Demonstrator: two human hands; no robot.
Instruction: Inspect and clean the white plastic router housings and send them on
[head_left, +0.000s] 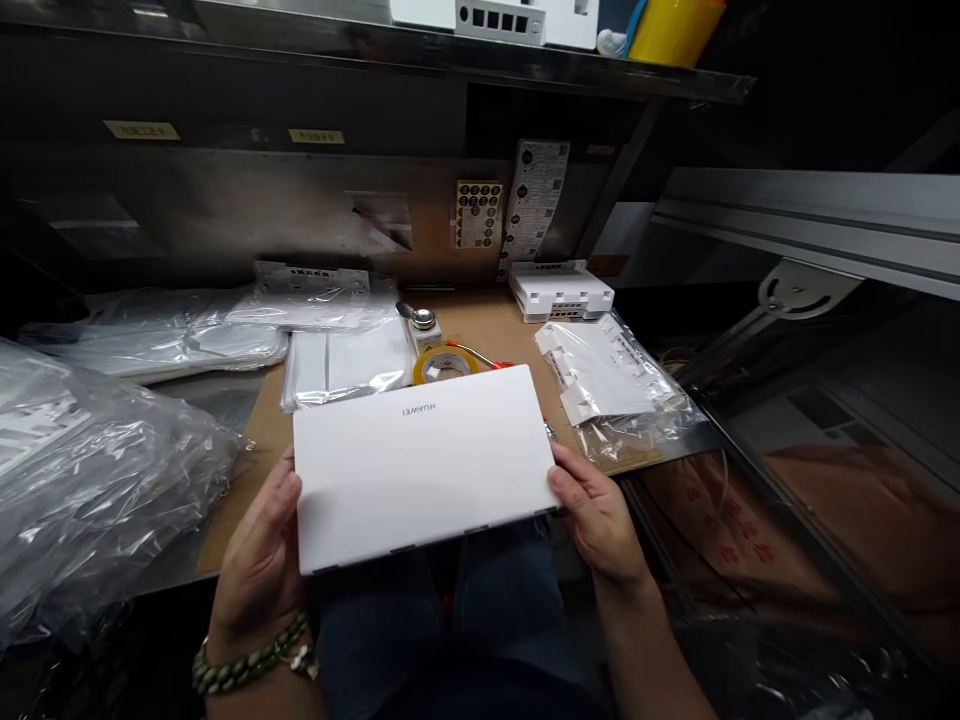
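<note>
Between my two hands is a flat white plastic housing cover (pixel 424 475) with HUAWEI printed upside down near its far edge. It is held tilted over the front edge of the bench, above my lap. My left hand (pixel 262 540) grips its left end, thumb against the side. At the right end, my right hand (pixel 596 510) is closed on the edge with the thumb on top. The underside and the fingers beneath it are hidden. Just beyond the cover lies a roll of yellow tape (pixel 444 363), beside a small bottle with a metal cap (pixel 425 325).
Bagged white parts (pixel 172 325) and a large clear plastic bag (pixel 112 480) fill the left side. On the right are stacked white housings (pixel 562 292) and a white panel on plastic (pixel 596 370). A shelf (pixel 375 50) overhangs the back; a metal beam (pixel 817 220) juts in at right.
</note>
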